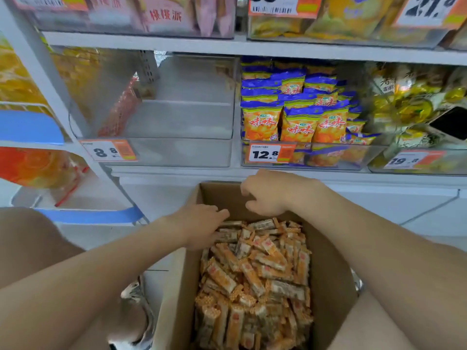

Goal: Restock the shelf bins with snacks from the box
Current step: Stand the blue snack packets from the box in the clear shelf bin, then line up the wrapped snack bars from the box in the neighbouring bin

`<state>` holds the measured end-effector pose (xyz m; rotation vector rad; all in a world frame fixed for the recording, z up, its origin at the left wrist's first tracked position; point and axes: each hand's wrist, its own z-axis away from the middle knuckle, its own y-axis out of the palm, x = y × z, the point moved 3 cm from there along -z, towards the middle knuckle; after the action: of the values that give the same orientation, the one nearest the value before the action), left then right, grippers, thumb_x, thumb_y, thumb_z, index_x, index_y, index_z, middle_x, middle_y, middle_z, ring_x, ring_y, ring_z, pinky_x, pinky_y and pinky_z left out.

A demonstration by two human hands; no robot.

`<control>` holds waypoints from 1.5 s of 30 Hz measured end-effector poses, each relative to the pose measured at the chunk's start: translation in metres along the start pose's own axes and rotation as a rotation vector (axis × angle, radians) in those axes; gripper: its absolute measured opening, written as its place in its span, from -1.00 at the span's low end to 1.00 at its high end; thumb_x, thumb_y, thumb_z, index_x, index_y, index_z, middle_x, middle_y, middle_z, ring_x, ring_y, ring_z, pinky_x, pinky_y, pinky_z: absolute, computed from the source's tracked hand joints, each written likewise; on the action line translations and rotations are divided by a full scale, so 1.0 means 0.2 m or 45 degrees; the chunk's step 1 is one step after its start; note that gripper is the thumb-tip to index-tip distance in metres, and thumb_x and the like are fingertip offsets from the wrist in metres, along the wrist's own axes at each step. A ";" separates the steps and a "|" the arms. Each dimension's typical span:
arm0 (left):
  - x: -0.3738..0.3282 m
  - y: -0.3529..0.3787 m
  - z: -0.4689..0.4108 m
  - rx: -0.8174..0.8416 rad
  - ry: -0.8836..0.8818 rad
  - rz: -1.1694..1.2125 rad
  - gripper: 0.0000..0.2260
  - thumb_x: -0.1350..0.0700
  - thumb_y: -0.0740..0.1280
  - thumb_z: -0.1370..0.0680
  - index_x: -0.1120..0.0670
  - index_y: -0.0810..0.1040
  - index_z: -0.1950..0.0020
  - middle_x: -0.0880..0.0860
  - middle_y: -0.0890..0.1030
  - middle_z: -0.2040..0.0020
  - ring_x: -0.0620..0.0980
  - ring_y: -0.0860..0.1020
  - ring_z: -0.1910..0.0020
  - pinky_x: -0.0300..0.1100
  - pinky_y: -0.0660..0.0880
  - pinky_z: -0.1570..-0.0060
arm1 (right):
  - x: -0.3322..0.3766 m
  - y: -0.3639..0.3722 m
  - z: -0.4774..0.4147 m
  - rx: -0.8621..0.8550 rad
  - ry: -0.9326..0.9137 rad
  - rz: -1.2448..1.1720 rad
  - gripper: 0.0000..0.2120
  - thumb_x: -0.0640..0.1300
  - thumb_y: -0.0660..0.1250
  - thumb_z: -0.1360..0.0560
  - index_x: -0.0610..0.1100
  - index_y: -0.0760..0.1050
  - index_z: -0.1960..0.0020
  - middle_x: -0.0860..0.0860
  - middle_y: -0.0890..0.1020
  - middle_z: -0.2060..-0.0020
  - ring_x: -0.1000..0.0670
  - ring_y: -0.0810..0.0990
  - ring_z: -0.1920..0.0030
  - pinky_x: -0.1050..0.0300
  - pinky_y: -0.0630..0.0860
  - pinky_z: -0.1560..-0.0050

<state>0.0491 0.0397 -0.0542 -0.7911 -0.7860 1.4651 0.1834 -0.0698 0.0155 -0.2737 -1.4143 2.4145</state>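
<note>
Below shelf, box brims with orange-wrapped snacks.

We see a white shelf carrying three clear bins side by side, the 8.8 bin nearly bare, the 12.8 bin packed with orange-and-blue bags, the 19.8 bin holding yellow packets.

The single head-worn camera is looking forward and steeply down from close above the open cardboard box, taking in the shelf bins just beyond it (wide-angle, so edges are bowing), with no second view sharing anything
</note>
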 end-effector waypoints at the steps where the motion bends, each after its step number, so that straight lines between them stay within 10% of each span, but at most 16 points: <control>1: 0.01 0.03 0.01 -0.022 0.044 -0.029 -0.68 -0.08 0.14 -0.71 0.00 0.39 -0.41 0.03 0.60 -0.16 0.09 0.57 -0.18 0.06 0.43 -0.22 | 0.05 0.00 -0.01 -0.001 -0.011 -0.005 -0.67 0.04 0.24 -0.65 -0.08 0.51 -0.34 -0.12 0.53 -0.18 -0.19 0.59 -0.09 -0.15 0.61 -0.11; 10: 0.18 0.37 0.18 -0.074 -0.002 -0.443 -0.46 -0.37 0.06 -0.62 -0.04 0.56 -0.31 -0.03 0.63 -0.11 0.07 0.50 -0.23 0.27 0.04 -0.55 | 0.44 0.12 0.02 0.018 -0.036 -0.066 -0.67 0.01 0.23 -0.63 -0.15 0.58 -0.25 -0.11 0.62 -0.11 -0.19 0.60 -0.09 -0.21 0.61 -0.11; 20: 0.40 0.46 0.44 0.093 -0.399 -0.430 -0.62 0.17 0.29 -0.66 -0.05 0.46 -0.48 0.05 0.47 -0.39 0.14 0.33 -0.49 0.48 -0.09 -0.52 | 0.51 0.20 0.08 0.003 -0.059 -0.048 -0.79 -0.01 0.21 -0.65 0.01 0.54 -0.22 0.02 0.57 0.05 -0.10 0.58 0.02 -0.18 0.60 -0.03; 29: 0.41 0.52 0.34 -0.030 -0.356 -0.303 -0.80 0.02 0.31 -0.64 -0.03 0.58 -0.24 0.00 0.62 -0.17 0.11 0.52 -0.23 0.24 0.31 -0.36 | 0.54 0.28 -0.04 0.113 -0.063 -0.026 -0.85 -0.12 0.23 -0.58 -0.13 0.56 0.01 -0.06 0.60 0.17 -0.13 0.62 0.14 -0.12 0.60 0.14; 33: 0.26 0.61 0.11 -0.060 -0.075 0.364 -0.67 -0.07 0.37 -0.62 -0.06 0.51 -0.37 0.01 0.61 -0.21 0.04 0.58 -0.12 0.04 0.58 -0.11 | 0.52 0.32 -0.17 0.136 -0.034 -0.054 -0.77 -0.12 0.25 -0.57 -0.12 0.60 -0.17 -0.07 0.64 0.04 -0.15 0.67 0.05 -0.13 0.68 0.08; 38: 0.18 0.93 -0.08 0.415 0.005 0.321 -0.33 0.17 0.51 -0.52 -0.09 0.34 -0.57 0.06 0.45 -0.46 0.14 0.51 -0.35 0.00 0.57 -0.26 | 0.47 0.39 -0.29 0.224 0.020 0.038 -0.82 -0.10 0.27 -0.65 -0.12 0.48 0.11 -0.05 0.54 0.15 -0.06 0.54 0.22 0.04 0.47 0.30; 45: 0.27 1.02 -0.17 0.354 -0.030 0.445 -0.29 0.02 0.52 -0.53 -0.03 0.24 -0.59 0.06 0.57 -0.30 0.11 0.59 -0.17 0.02 0.63 -0.13 | 0.52 0.31 -0.42 0.193 -0.006 -0.025 -0.87 -0.14 0.27 -0.64 -0.13 0.56 -0.10 -0.06 0.57 0.08 -0.06 0.59 0.17 0.07 0.43 0.36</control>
<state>-0.0330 0.0860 -0.2466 -0.7215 -0.4592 1.8510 0.1041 0.0091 -0.0799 -0.2168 -1.2217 2.4917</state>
